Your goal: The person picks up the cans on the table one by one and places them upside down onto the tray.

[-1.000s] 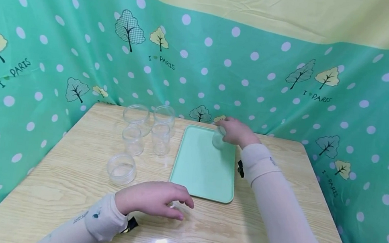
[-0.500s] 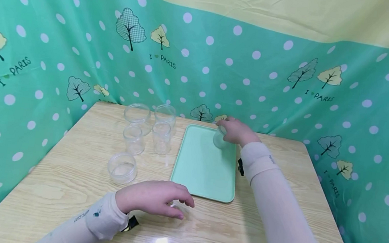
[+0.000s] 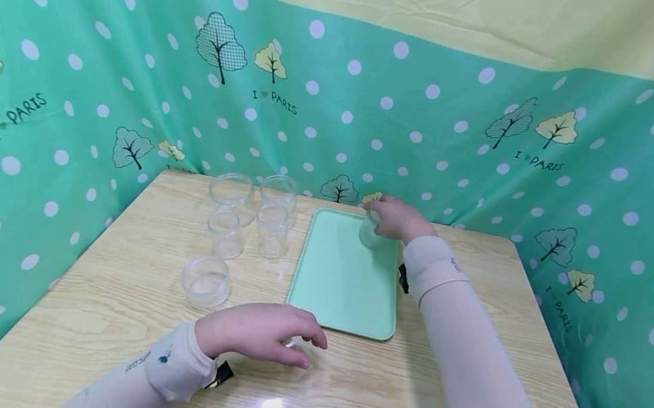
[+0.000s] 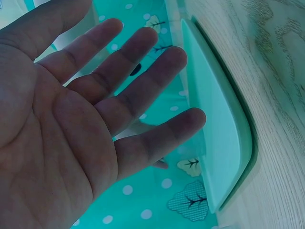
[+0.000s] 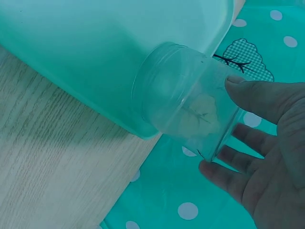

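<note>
My right hand [image 3: 400,220] pinches the upper end of a clear jar [image 5: 183,95] between thumb and fingertips. That jar stands at the back right corner of the mint-green tray [image 3: 345,278], its lower end against the tray surface in the right wrist view. Near the tray's front left corner, my left hand [image 3: 259,332] hovers over the wooden table with fingers spread and nothing in the palm. The left wrist view shows its bare palm [image 4: 52,138] beside the tray's edge [image 4: 221,114].
Left of the tray, several clear jars stand on the table [image 3: 123,315]: a wide one [image 3: 231,199] and a tall one [image 3: 272,231] among them. A low round jar [image 3: 205,284] is nearest the left hand. A green patterned cloth [image 3: 349,125] encloses the back and sides.
The head view has shifted very slightly. Both hands and the jar keep essentially the same positions.
</note>
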Demonstrator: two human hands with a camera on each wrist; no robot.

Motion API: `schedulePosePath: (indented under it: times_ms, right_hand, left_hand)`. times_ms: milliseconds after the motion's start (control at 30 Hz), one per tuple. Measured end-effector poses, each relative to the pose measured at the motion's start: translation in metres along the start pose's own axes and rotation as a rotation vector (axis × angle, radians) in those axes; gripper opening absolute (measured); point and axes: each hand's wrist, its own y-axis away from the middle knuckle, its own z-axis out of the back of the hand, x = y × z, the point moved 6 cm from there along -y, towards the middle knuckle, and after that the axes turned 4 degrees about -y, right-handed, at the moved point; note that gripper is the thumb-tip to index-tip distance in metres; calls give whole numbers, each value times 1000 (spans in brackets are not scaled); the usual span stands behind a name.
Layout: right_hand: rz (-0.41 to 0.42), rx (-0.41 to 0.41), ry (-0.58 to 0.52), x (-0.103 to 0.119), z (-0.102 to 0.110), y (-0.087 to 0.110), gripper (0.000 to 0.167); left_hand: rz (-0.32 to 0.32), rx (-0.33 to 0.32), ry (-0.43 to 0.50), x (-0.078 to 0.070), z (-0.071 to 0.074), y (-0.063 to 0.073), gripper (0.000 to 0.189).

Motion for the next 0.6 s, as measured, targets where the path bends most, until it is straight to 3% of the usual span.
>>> schedulePosePath:
  times_ms: [300, 600]
  right_hand:
    - [4, -13, -69, -3, -1, 5, 74]
    - [122, -122, 4, 5, 1, 19, 75]
  left_hand:
    - [-5, -10, -19, 0, -1, 0, 35]
    - [0, -15, -6, 1, 0, 0, 34]
